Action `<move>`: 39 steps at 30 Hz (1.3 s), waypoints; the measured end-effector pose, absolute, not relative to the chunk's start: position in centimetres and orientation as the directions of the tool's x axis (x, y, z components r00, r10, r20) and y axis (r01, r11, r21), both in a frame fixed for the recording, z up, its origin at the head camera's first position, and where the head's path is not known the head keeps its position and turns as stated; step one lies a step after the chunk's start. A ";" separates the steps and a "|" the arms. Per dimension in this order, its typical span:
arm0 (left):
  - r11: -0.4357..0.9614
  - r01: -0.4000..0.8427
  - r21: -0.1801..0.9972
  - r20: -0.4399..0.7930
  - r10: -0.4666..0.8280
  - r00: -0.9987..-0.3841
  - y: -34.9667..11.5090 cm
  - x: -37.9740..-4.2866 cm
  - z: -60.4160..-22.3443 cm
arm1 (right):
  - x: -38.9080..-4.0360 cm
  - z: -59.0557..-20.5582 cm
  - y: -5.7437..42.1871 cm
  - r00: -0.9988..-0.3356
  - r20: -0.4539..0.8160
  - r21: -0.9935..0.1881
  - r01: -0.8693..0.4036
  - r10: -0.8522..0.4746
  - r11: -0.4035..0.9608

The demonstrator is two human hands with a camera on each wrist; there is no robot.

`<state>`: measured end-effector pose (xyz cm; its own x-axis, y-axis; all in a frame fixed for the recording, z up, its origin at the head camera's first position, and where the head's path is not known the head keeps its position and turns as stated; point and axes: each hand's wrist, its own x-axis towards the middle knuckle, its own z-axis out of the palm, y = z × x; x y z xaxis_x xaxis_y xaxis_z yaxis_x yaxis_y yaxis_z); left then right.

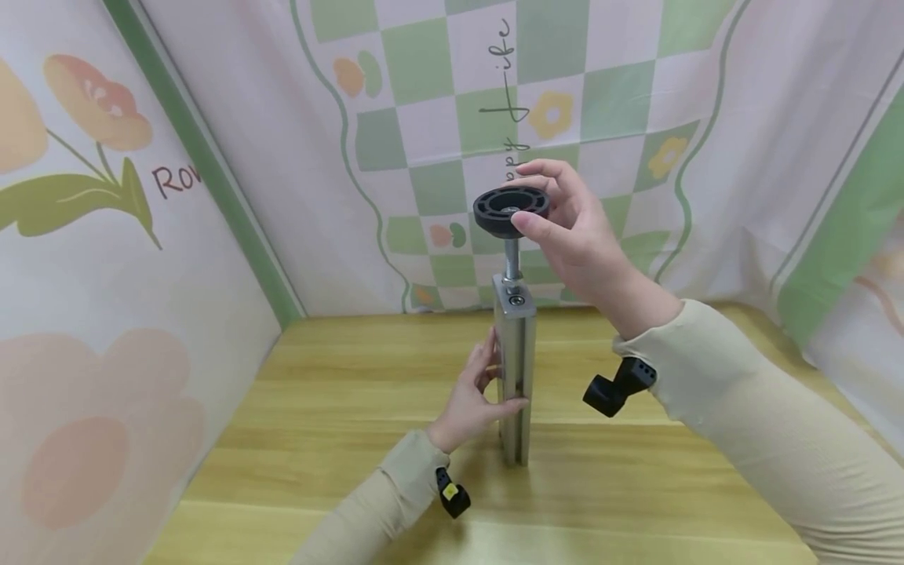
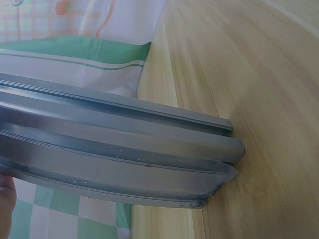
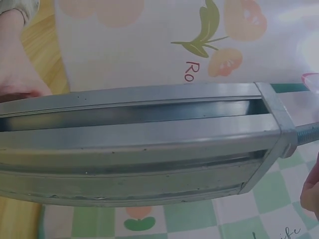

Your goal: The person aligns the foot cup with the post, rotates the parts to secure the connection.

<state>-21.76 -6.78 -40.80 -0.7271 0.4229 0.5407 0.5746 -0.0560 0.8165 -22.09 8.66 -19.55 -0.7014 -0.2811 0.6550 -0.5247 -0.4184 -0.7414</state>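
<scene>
A grooved aluminium profile (image 1: 526,353) stands upright on the wooden table. My left hand (image 1: 466,404) grips it around the middle, thumb across the near side. An end plate (image 3: 277,119) caps its top, with a screw head in it. From the plate rises a threaded rod (image 1: 512,257) with a nut at its base. The rod carries a round black levelling foot (image 1: 494,223), wide face up. My right hand (image 1: 579,235) holds the foot's right rim between thumb and fingers. In the left wrist view the profile's lower end (image 2: 199,169) meets the tabletop.
The wooden table (image 1: 339,377) reaches back to a checked green and white curtain (image 1: 417,71). A flowered curtain (image 1: 106,275) hangs along the left side, and another drape is at the right. A black wrist camera (image 1: 613,388) is strapped to the right sleeve.
</scene>
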 end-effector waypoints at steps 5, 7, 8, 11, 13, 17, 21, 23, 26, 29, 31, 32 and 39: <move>-0.057 0.573 0.818 0.539 0.423 -0.728 -6.7 -21.8 -40.8 | -21.7 -19.3 8.4 -0.738 0.631 -0.770 -0.555 -0.240 -0.315; -0.058 0.569 0.821 0.536 0.422 -0.731 -6.7 -21.8 -40.8 | -21.5 -19.3 8.3 -0.751 0.622 -0.779 -0.565 -0.219 -0.273; -0.058 0.566 0.822 0.535 0.422 -0.732 -6.7 -21.8 -40.8 | -21.4 -19.2 8.2 -0.756 0.620 -0.781 -0.569 -0.210 -0.257; -0.055 0.564 0.824 0.531 0.423 -0.735 -6.7 -21.8 -40.8 | -21.0 -19.0 7.9 -0.772 0.613 -0.789 -0.589 -0.167 -0.172; -0.052 0.562 0.826 0.528 0.422 -0.737 -6.7 -21.8 -40.7 | -20.6 -18.8 7.6 -0.777 0.618 -0.786 -0.614 -0.119 -0.071; -0.045 0.554 0.832 0.518 0.422 -0.744 -6.7 -21.8 -40.7 | -20.2 -18.7 7.1 -0.762 0.647 -0.754 -0.645 -0.024 0.124; -0.043 0.546 0.837 0.509 0.426 -0.748 -6.8 -21.7 -40.6 | -20.1 -18.8 6.7 -0.727 0.687 -0.716 -0.669 0.027 0.201; -0.042 0.543 0.839 0.506 0.429 -0.749 -6.8 -21.7 -40.6 | -20.1 -18.9 6.6 -0.710 0.703 -0.699 -0.678 0.044 0.228; -0.043 0.547 0.836 0.510 0.429 -0.746 -6.8 -21.7 -40.6 | -20.2 -19.0 6.5 -0.687 0.724 -0.676 -0.690 0.057 0.258; -0.041 0.548 0.836 0.510 0.427 -0.747 -6.8 -21.8 -40.7 | -20.3 -19.2 6.6 -0.674 0.737 -0.662 -0.706 0.048 0.253; -0.040 0.545 0.837 0.509 0.422 -0.750 -6.8 -21.8 -40.7 | -20.5 -19.3 6.7 -0.665 0.746 -0.653 -0.724 0.026 0.223; -0.041 0.546 0.837 0.510 0.421 -0.750 -6.7 -21.8 -40.7 | -20.5 -19.3 6.8 -0.664 0.748 -0.652 -0.731 0.013 0.204; -0.057 0.570 0.820 0.538 0.414 -0.734 -6.7 -21.8 -40.8 | -21.1 -19.0 7.4 -0.682 0.723 -0.688 -0.725 -0.112 -0.024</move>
